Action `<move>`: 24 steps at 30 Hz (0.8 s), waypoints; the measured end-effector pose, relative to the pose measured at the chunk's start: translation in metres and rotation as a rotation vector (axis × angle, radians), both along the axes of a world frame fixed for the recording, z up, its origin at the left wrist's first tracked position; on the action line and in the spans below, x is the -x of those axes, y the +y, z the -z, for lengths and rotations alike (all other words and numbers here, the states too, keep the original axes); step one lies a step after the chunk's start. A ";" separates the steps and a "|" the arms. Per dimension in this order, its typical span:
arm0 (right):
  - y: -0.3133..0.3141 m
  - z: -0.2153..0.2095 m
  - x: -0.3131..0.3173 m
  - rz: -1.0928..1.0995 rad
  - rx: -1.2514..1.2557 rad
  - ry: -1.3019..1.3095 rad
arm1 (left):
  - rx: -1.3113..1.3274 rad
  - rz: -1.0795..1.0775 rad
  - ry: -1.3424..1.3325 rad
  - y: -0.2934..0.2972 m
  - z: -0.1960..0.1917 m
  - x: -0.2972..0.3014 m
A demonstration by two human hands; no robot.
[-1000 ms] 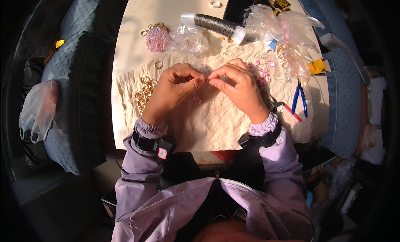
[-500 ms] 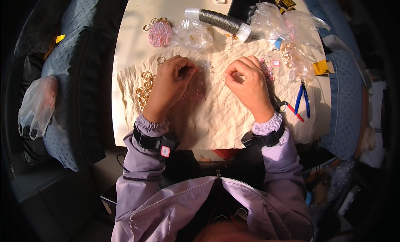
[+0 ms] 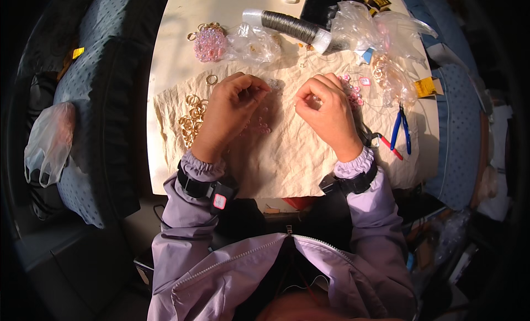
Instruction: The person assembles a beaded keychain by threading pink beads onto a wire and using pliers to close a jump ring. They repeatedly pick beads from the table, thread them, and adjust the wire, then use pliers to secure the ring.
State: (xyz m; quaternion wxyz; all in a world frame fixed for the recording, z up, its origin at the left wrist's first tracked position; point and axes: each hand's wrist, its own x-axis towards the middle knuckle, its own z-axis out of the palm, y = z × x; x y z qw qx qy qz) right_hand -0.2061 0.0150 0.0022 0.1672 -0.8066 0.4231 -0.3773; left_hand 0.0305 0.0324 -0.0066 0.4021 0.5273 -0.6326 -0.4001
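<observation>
Above a crumpled beige cloth (image 3: 292,166), my left hand (image 3: 232,111) is closed in a pinch, thumb against forefinger. My right hand (image 3: 331,116) faces it, also pinched, a short gap away. Whatever is between the fingertips is too small to make out. Gold-coloured rings (image 3: 191,122) lie heaped left of my left hand, and one loose ring (image 3: 212,79) sits just beyond it. Pink beads (image 3: 261,126) lie beside my left hand, partly covered by it. More pink beads (image 3: 353,94) lie right of my right hand, near a small pink-edged label (image 3: 364,82).
A beaded pink pouch-like piece (image 3: 210,45) with rings stands at the back left, near a clear bag (image 3: 254,43). Behind lies a spool of dark wire (image 3: 290,25). Plastic bags (image 3: 356,28), blue-handled pliers (image 3: 399,130) and a red-handled tool (image 3: 389,146) are at the right.
My left hand has shifted slightly right, its fingertips nearer my right hand. The right hand has moved slightly left, still pinched. The objects on the table stay in place.
</observation>
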 end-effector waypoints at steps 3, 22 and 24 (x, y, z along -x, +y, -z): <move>0.000 0.000 -0.001 0.006 -0.002 0.001 | 0.003 0.015 -0.010 0.001 -0.003 0.002; 0.002 -0.001 -0.001 -0.011 -0.032 -0.027 | -0.034 0.009 -0.080 0.002 -0.005 0.006; 0.001 -0.001 -0.001 -0.006 -0.024 -0.026 | -0.047 0.012 -0.070 0.002 -0.005 0.006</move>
